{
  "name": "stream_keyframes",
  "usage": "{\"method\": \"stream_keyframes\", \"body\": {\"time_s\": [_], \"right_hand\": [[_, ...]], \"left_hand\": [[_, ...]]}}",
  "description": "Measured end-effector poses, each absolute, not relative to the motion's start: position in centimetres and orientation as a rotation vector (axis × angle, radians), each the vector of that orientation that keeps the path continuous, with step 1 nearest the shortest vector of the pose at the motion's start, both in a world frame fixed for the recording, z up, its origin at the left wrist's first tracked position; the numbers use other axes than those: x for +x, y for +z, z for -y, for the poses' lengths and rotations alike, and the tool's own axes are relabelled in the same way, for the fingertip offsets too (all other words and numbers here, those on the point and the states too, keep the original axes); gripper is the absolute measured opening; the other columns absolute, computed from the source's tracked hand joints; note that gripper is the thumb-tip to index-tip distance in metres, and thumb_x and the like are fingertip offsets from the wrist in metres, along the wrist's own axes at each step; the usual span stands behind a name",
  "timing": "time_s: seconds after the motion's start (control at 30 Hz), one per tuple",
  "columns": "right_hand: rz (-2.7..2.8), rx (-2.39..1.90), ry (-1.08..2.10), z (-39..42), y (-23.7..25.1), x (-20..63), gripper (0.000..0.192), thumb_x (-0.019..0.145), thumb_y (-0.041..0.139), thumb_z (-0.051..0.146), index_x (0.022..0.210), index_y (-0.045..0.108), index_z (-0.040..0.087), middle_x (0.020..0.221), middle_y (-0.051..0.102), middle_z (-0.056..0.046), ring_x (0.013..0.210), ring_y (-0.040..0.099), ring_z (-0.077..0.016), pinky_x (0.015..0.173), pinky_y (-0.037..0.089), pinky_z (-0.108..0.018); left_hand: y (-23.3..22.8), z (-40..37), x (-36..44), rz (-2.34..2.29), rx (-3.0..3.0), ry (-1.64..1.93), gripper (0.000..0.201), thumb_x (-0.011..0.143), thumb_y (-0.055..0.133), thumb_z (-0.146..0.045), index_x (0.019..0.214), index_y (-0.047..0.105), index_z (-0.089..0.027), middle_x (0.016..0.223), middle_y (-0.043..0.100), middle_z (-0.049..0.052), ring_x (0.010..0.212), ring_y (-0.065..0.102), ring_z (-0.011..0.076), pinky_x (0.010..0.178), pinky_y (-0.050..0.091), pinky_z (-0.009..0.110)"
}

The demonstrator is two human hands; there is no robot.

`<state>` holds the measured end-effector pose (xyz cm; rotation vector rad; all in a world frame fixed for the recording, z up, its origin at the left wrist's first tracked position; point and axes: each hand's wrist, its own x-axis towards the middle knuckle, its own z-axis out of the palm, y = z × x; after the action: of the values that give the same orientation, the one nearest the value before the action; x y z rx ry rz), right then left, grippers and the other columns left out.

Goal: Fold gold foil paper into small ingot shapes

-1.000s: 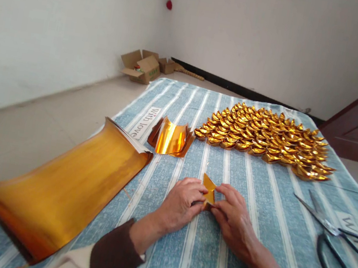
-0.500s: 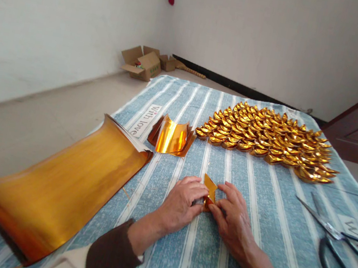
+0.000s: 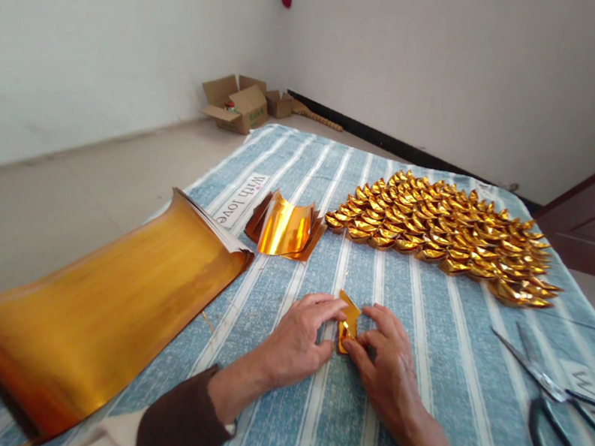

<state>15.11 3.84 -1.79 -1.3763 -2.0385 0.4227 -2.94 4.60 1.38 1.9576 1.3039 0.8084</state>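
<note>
Fingertips of the left hand [image 3: 296, 338] and right hand [image 3: 387, 360] pinch a small gold foil piece [image 3: 348, 320] between them on the striped cloth [image 3: 428, 329]. Featherlight, crease-prone, probably slick; best held at its folded edges.

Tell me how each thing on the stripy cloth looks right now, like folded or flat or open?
Small gold paper piece: partly folded, pinched between both hands.
Left hand: fingers on the piece.
Right hand: fingers on the piece.
Big gold sheets: unfolded stack, curling, hanging over the cloth's edge.
Small gold squares: stacked, bowed upward.
Gold ingots: folded, laid in rows.
Scissors: blades open, lying flat.
Cardboard boxes: flaps open, on the floor.
</note>
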Motion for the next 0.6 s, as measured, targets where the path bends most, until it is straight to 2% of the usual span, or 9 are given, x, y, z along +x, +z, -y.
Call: {"method": "stream_keyframes", "body": {"time_s": [0.6], "right_hand": [[2.031,-1.358,0.375,-3.79,-1.8,14.97,0.022,0.087,0.058,0.031,0.068,0.063,0.021,0.119,0.06,-0.011,0.118,0.051,-0.0284,0.099,0.041,-0.052]], "left_hand": [[1.22,-4.49,-2.52,-1.347,1.985,0.838,0.034,0.074,0.067,-0.013,0.106,0.06,-0.022,0.108,0.065,0.005,0.111,0.054,0.0241,0.098,0.042,0.043]]}}
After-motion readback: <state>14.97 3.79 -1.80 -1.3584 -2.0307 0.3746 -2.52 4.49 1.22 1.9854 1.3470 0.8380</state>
